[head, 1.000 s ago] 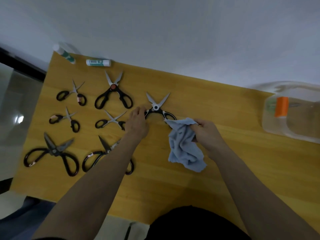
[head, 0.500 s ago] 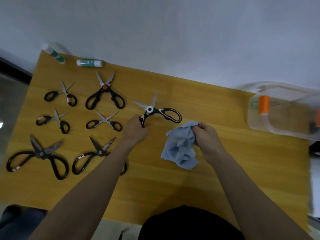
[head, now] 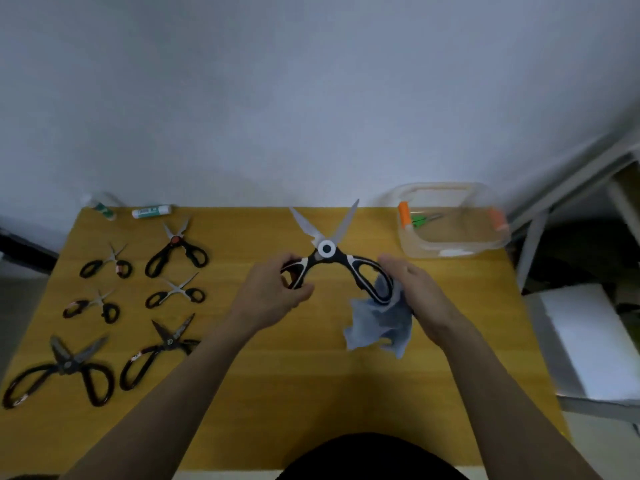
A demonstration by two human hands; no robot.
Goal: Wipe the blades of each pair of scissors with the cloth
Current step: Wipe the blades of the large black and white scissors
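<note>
Both hands [head: 273,292] gripping open scissors [head: 327,249], cloth [head: 381,323]

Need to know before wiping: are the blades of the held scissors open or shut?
Open. The scissors blades spread in a V above the white pivot, the left hand gripping one handle, the right hand with the cloth at the other.

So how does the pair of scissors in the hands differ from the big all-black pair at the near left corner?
The held scissors are gripped by the left hand at one handle, the right hand with the cloth at the other; the all-black scissors lie untouched on the table. The held scissors have a white pivot and pale handle trim; the all-black scissors show none. Both are spread open, blades pointing away.
</note>
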